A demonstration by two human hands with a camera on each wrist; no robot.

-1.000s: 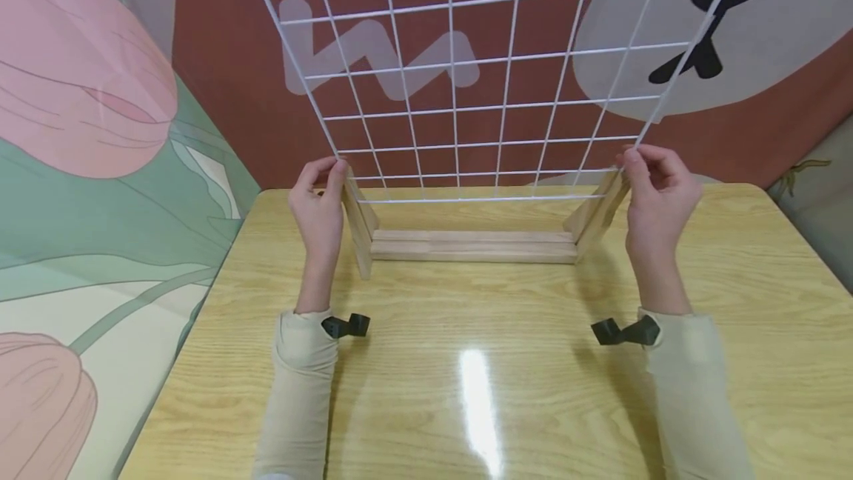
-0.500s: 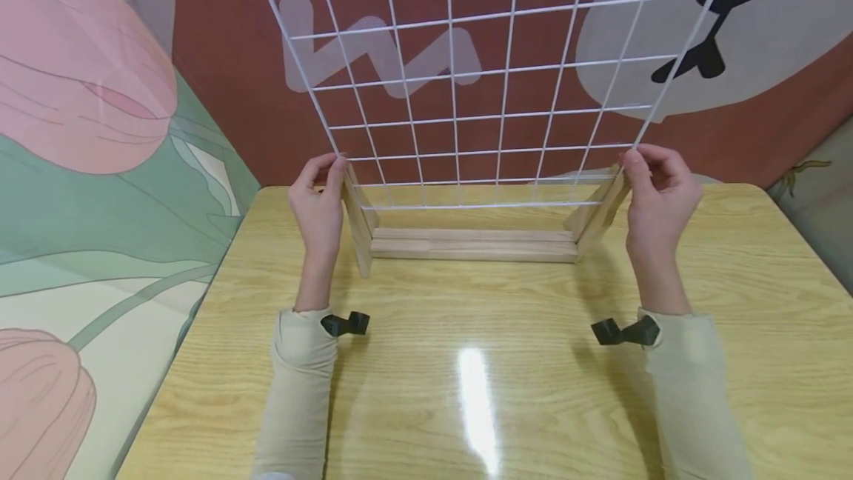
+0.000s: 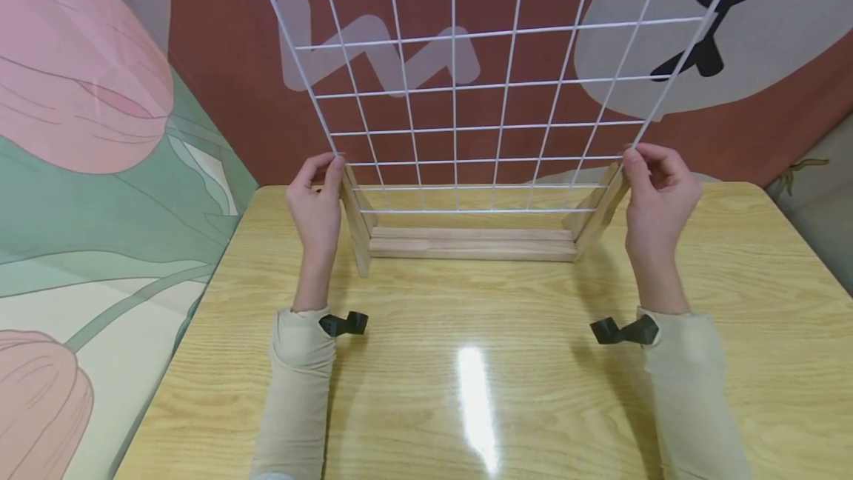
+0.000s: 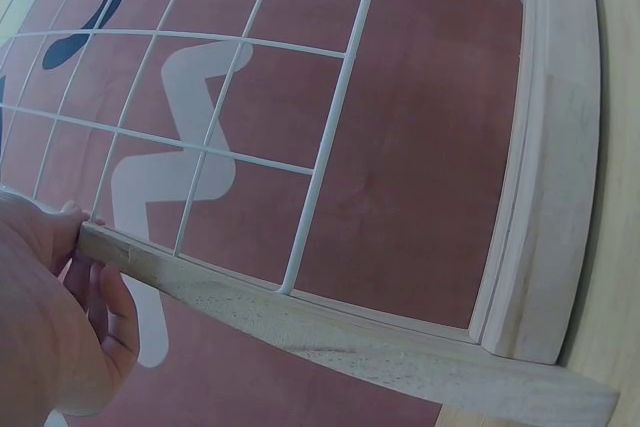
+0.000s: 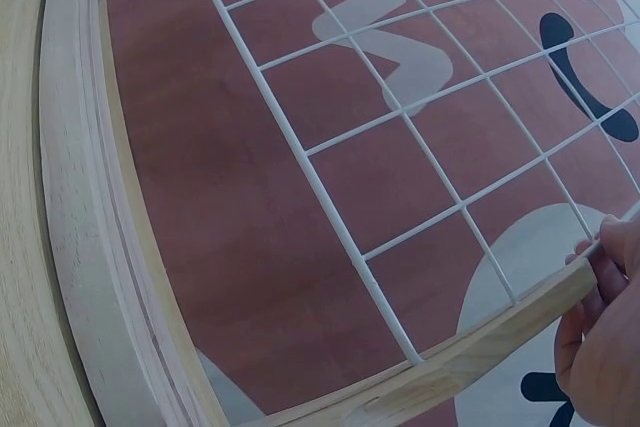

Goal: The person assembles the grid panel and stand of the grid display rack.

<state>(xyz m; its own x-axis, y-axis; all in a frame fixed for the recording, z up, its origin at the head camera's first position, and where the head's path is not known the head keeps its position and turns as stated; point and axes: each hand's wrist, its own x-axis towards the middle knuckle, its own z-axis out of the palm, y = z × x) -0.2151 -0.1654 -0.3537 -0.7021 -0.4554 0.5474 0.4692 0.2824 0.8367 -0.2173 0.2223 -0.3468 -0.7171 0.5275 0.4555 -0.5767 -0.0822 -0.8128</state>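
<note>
A white wire grid panel (image 3: 455, 127) stands tilted between the two side pieces of a wooden stand (image 3: 473, 244). My left hand (image 3: 316, 202) pinches the panel's left edge wire between thumb and fingers, at the top of the left side piece. On the opposite edge, my right hand (image 3: 660, 195) does the same by the right side piece. Both wrist views show the panel's bottom wire, (image 4: 315, 169) and the same wire (image 5: 307, 152), apart from the stand's crossbar. Its ends meet the wooden side pieces (image 4: 300, 335). The panel's top runs out of the head view.
The stand rests on a light wood-grain table (image 3: 413, 391) near its back edge. Close behind hangs a red-brown backdrop (image 3: 220, 95) with pale shapes, and a flower-patterned wall (image 3: 87, 243) borders the left. A small black camera (image 3: 343, 324) sits on each wrist.
The wire grid panel has slid down between the side pieces, its bottom wire now closer to the crossbar. Both hands have stayed almost in place at the edges.
</note>
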